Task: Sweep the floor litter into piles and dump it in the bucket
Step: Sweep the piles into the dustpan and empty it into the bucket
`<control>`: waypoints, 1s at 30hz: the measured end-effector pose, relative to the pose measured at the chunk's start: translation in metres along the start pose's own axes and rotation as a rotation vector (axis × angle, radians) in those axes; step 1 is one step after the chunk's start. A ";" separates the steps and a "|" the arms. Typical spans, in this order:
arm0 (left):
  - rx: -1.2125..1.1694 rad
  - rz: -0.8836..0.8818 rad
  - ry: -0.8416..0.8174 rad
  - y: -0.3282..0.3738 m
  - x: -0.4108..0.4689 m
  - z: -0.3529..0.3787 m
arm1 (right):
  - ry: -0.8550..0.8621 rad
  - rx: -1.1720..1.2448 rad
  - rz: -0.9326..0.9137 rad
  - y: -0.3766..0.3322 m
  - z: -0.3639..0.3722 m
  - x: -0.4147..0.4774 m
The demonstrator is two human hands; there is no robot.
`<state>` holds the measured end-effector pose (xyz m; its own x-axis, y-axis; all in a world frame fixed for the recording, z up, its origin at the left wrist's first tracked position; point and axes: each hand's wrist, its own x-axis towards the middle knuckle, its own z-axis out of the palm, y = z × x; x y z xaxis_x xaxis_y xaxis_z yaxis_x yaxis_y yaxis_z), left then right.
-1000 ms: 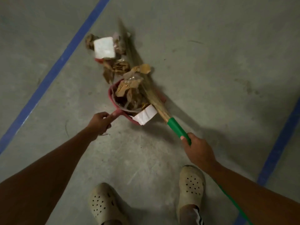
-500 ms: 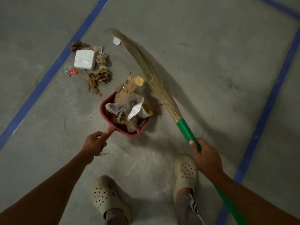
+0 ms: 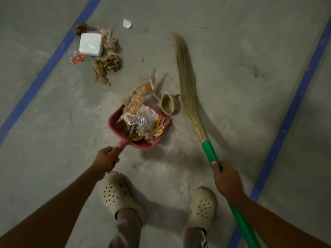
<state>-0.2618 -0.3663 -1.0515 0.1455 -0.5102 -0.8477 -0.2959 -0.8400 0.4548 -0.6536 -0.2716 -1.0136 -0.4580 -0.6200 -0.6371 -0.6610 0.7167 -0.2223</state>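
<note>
A: Surface?
B: Grey concrete floor (image 3: 232,83), viewed from above. It is crossed by a left blue line (image 3: 44,68) and a right blue line (image 3: 286,122), both diagonal.

A: Largest thing?
B: The broom (image 3: 188,90). Its green handle (image 3: 210,153) is gripped by the right hand (image 3: 226,179), fingers wrapped round, thumb laid along the shaft toward the bristles. The arm is stretched in from lower right. The bristles are pointed up-frame; floor contact cannot be confirmed.

A: Left side?
B: The red dustpan (image 3: 114,124) is held by its handle in the left hand (image 3: 106,159), fingers closed round it, arm reached in from lower left. The pan is loaded with litter (image 3: 141,119): clear plastic, brown paper, gold foil. Whether its lip is on the floor cannot be told.

A: Loose bits?
B: A yellow cup (image 3: 167,104) is seen just beside the pan's open edge, between pan and bristles. A second pile is left up-frame: white foam block (image 3: 91,44), crumpled brown paper (image 3: 111,63), red wrapper (image 3: 78,59). One white scrap (image 3: 126,24) is set apart, further up.

A: Change from half a second ago?
B: The broom head has been swung right, off the white scrap and away from the pan. The pan grip is unchanged. The beige clogs (image 3: 116,194) are set wider apart.

A: Room?
B: Bare floor is found from the broom to the right blue line, and between pan and far pile. That pile is close to the left blue line.
</note>
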 end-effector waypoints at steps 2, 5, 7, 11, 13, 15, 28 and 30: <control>0.008 0.012 0.003 0.005 0.009 0.019 | -0.016 -0.007 -0.052 -0.004 0.015 -0.006; 0.021 -0.018 -0.006 0.017 0.021 0.044 | -0.038 -0.076 -0.116 -0.008 0.026 -0.011; -0.001 -0.060 -0.029 0.024 0.029 0.054 | -0.055 -0.124 -0.159 -0.008 0.025 -0.012; -0.060 -0.068 0.031 0.030 0.034 0.058 | -0.071 -0.200 -0.227 0.001 0.012 -0.011; -0.102 -0.033 0.099 0.031 0.029 0.055 | -0.047 -0.208 -0.262 0.005 0.001 -0.011; -0.138 -0.002 0.123 0.030 0.022 0.048 | -0.024 -0.192 -0.292 0.005 -0.011 -0.011; -0.166 0.113 0.281 0.048 0.021 -0.077 | 0.090 -0.106 -0.405 -0.128 -0.009 0.024; -0.168 0.116 0.307 0.047 0.030 -0.105 | 0.120 -0.078 -0.369 -0.161 0.000 0.033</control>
<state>-0.1724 -0.4401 -1.0270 0.4045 -0.6140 -0.6778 -0.1716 -0.7789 0.6032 -0.5624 -0.4081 -0.9988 -0.2448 -0.8675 -0.4330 -0.8350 0.4156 -0.3606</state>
